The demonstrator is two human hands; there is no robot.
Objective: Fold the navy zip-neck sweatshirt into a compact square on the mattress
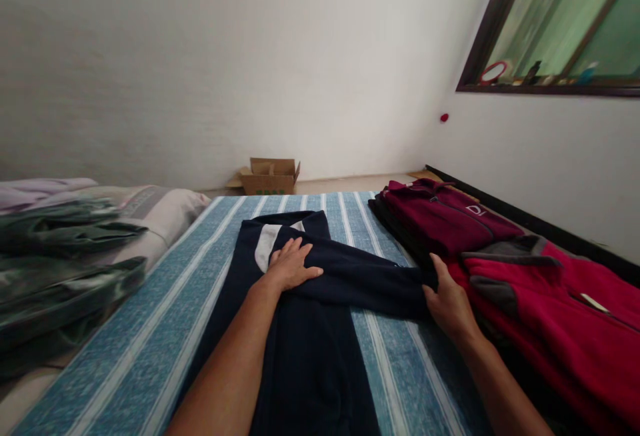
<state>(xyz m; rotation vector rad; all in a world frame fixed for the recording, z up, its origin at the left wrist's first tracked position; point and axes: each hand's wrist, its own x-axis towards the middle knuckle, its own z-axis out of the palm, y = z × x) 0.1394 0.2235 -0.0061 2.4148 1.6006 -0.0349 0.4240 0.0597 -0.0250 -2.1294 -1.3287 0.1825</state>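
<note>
A navy jacket [310, 356] with a pale grey patch near its collar lies on the striped bedspread [165, 276]. One sleeve [360, 276] stretches across it to the right. My left hand [290, 266] rests flat on the jacket near the shoulder, fingers spread. At the far end of that sleeve, my right hand [447, 299] grips the cuff between thumb and fingers. Just beyond my right hand are a maroon jacket [445, 216] and a red jacket with grey trim [565, 296], both folded in piles.
Green patterned clothes [65, 276] lie heaped at the left beside a pale bundle [165, 213]. An open cardboard box [271, 176] stands past the bed's far edge, near the wall. At the upper right, a window sill [550, 89] holds a small round mirror [494, 73] and bottles.
</note>
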